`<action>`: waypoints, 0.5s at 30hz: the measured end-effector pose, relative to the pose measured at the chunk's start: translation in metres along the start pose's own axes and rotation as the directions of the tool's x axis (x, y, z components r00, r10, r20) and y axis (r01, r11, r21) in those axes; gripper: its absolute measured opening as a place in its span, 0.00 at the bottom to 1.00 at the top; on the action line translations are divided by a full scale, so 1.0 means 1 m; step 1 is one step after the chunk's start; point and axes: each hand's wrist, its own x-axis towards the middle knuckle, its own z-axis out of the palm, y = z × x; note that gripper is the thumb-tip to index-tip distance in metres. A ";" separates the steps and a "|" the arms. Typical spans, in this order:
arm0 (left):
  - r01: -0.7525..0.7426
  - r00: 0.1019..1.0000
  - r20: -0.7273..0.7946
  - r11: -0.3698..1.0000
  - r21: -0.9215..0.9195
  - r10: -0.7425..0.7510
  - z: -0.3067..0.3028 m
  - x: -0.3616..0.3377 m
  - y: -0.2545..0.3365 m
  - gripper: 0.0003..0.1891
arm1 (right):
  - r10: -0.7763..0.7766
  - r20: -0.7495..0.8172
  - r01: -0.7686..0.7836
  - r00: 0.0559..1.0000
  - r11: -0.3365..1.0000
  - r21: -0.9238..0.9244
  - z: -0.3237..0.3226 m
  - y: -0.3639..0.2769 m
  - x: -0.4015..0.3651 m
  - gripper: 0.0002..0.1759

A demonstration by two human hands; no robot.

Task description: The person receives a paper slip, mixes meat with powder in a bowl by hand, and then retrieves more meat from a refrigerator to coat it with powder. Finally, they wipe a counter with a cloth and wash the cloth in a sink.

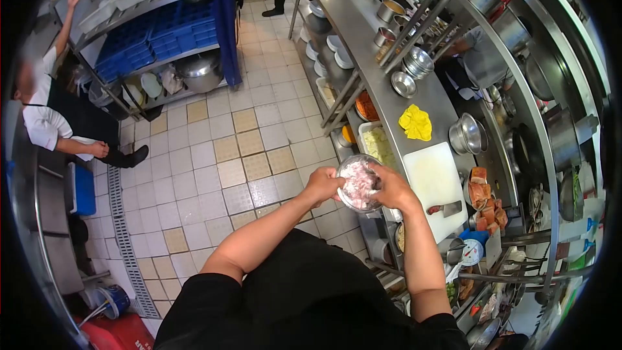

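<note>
A round metal bowl [341, 199] holds pale pink pieces, apparently raw meat with a white coating [357, 180]. My left hand [323, 185] is closed on the bowl's left rim, thumb over the edge. From the right, my right hand [394, 189] reaches over the rim with its fingers down among the meat; its fingertips are hidden there. The bowl is held up in front of me at the counter's edge. Just right of it, a white cutting board [433, 178] carries a knife [444, 209] with a reddish handle.
The steel counter [382, 110] bears a yellow cloth [415, 122], stacked metal bowls [468, 134] and orange-pink chunks [483, 198]. Lower shelves hold a tray of pale chopped food [378, 146]. One person [71, 110] stands at left; others work at the back and across the counter. Tiled floor [220, 155] lies left.
</note>
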 end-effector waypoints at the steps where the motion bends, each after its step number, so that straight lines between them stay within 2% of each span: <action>1: 0.001 1.000 -0.001 1.000 0.000 -0.001 -0.001 -0.002 0.004 0.14 | 0.000 0.001 0.000 1.000 1.000 0.001 0.012 0.002 0.003 0.42; 3: -0.033 0.999 0.023 0.999 0.007 0.033 -0.001 -0.003 0.014 0.16 | 0.007 -0.021 -0.008 1.000 0.998 -0.061 0.043 0.000 0.004 0.45; 4: -0.016 1.000 0.015 0.999 0.035 0.015 -0.002 -0.003 0.013 0.17 | 0.019 -0.011 -0.020 1.000 0.995 -0.096 0.051 -0.006 0.006 0.45; 5: -0.020 1.000 0.014 0.999 0.033 0.019 -0.005 -0.003 0.010 0.17 | 0.015 -0.073 -0.024 0.997 0.993 -0.115 0.066 0.000 0.010 0.41; 8: 0.021 1.000 0.008 0.998 0.053 -0.022 -0.020 -0.007 0.002 0.16 | 0.010 -0.116 -0.009 0.993 1.000 0.008 0.092 0.027 0.025 0.36; 10: 0.039 0.999 0.020 0.999 0.026 -0.040 -0.026 -0.001 -0.007 0.15 | -0.004 -0.220 0.071 0.975 0.952 0.297 0.096 0.046 0.035 0.32; 11: 0.053 0.998 0.035 0.999 -0.008 -0.053 -0.029 0.004 -0.010 0.14 | -0.004 -0.219 0.071 0.976 0.951 0.300 0.095 0.050 0.038 0.32; 13: 0.055 0.998 0.032 0.999 0.001 -0.055 -0.033 0.012 -0.010 0.13 | 0.071 -0.353 0.019 0.933 0.969 0.244 0.074 0.033 0.038 0.27; 15: 0.021 0.999 0.025 0.998 -0.057 -0.020 -0.030 0.022 -0.006 0.13 | 0.083 -0.395 -0.008 0.915 0.982 0.188 0.064 0.002 0.037 0.28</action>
